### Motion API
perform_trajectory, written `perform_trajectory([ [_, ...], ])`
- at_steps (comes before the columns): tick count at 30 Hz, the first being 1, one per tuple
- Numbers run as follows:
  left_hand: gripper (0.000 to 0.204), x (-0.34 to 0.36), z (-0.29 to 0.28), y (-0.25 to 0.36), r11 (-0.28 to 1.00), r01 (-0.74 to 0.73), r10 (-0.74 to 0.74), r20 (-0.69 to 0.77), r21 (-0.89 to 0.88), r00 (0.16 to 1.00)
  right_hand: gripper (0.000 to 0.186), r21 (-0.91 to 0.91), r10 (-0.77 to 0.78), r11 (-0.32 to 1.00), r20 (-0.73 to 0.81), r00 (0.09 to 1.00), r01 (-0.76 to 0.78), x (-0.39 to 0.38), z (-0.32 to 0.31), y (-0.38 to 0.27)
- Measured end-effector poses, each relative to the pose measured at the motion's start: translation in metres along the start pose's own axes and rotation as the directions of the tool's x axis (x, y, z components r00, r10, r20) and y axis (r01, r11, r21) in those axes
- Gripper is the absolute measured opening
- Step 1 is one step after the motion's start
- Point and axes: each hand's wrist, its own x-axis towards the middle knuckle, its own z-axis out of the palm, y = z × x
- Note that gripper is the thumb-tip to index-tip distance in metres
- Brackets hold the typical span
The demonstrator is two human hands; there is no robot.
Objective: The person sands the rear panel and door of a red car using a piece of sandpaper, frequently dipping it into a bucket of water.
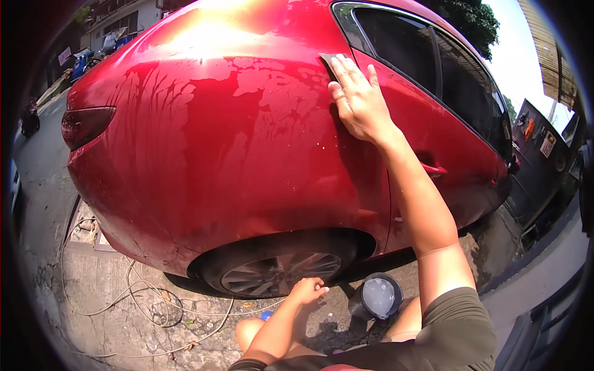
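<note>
My right hand (pixel 357 99) lies against the red car (pixel 247 154), high on the rear side panel beside the back window. Under its extended fingers a thin grey sheet (pixel 327 60) is pressed to the paint; whether it is sandpaper or cloth I cannot tell. Water streaks and droplets cover the panel around it. Low in front of the rear wheel (pixel 272 272), my left hand (pixel 308 290) is held with its fingers curled in. Its palm is hidden, so anything inside cannot be seen.
A dark bucket (pixel 354 303) of cloudy water stands near my knees, close to the wheel. A pale hose (pixel 145 290) loops over the cracked concrete at left. The car's door handle (pixel 433 169) sticks out beside my right forearm. A low wall (pixel 544 253) runs along the right.
</note>
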Motion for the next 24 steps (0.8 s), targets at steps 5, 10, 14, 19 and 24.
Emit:
perform_trajectory([
  [5, 0.054, 0.008, 0.014, -0.012, 0.993, 0.097, -0.100, 0.033, 0.074, 0.994, 0.063, 0.063, -0.371, 0.927, 0.021, 0.928, 0.369, 0.105, 0.017, -0.120],
  [10, 0.054, -0.021, 0.006, -0.007, 0.998, 0.018, -0.022, 0.070, 0.066, 0.997, 0.062, -0.003, -0.101, 0.995, 0.053, 0.993, 0.102, -0.001, 0.000, 0.031],
  [14, 0.052, -0.014, -0.003, 0.000, 1.000, 0.026, -0.026, -0.015, -0.003, 1.000, 0.062, 0.033, -0.225, 0.974, 0.015, 0.974, 0.224, 0.061, 0.019, -0.042],
  [19, 0.053, -0.005, 0.002, -0.021, 0.994, 0.093, -0.091, -0.036, 0.057, 0.995, 0.063, 0.045, -0.373, 0.927, 0.033, 0.927, 0.372, 0.103, 0.016, -0.107],
  [24, 0.054, -0.021, -0.005, 0.002, 0.995, -0.065, 0.062, 0.035, 0.073, 0.997, 0.064, -0.041, -0.147, 0.988, 0.047, 0.988, 0.149, 0.014, 0.005, 0.017],
])
